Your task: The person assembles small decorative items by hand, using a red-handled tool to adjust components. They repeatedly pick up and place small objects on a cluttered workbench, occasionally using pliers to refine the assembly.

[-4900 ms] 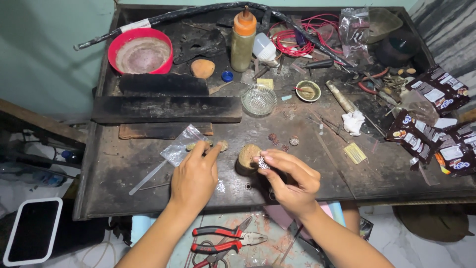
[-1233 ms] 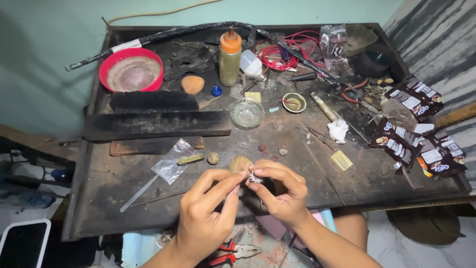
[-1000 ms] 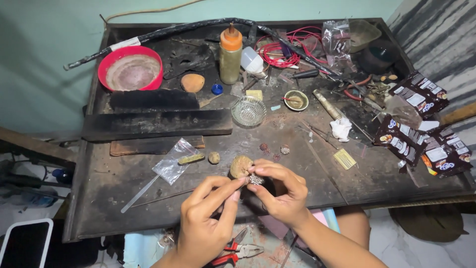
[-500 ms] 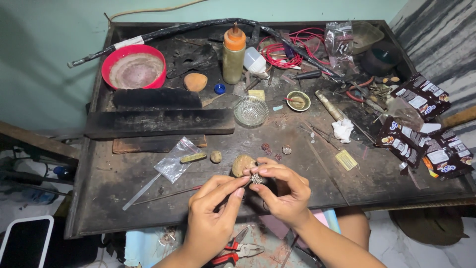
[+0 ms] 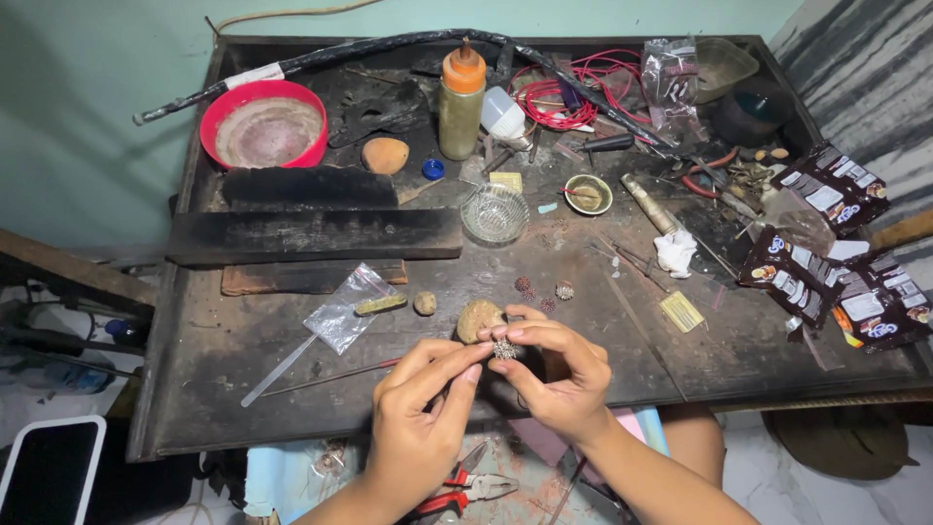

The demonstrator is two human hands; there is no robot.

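My left hand (image 5: pixel 420 413) and my right hand (image 5: pixel 554 374) meet over the near edge of a dark, stained workbench (image 5: pixel 224 360). Between their fingertips they pinch a small silvery spiky ornament (image 5: pixel 503 348). Just behind the fingers a tan rounded lump (image 5: pixel 478 319) lies on the bench. Three similar small round pieces (image 5: pixel 544 292) sit a little farther back. A smaller tan pebble (image 5: pixel 425 303) lies to the left.
A clear plastic bag (image 5: pixel 345 311) and thin metal rods (image 5: pixel 321 374) lie left of the hands. Farther back stand a glass dish (image 5: pixel 495 212), an orange-capped bottle (image 5: pixel 461 102), a red bowl (image 5: pixel 264 124), black slabs (image 5: pixel 316 233). Snack packets (image 5: pixel 836 243) crowd the right. Red-handled pliers (image 5: pixel 465 488) rest below.
Both hands hold the ornament together throughout; about five seconds ago the left hand rested on the bench by the plastic bag. The camera has drifted slightly.
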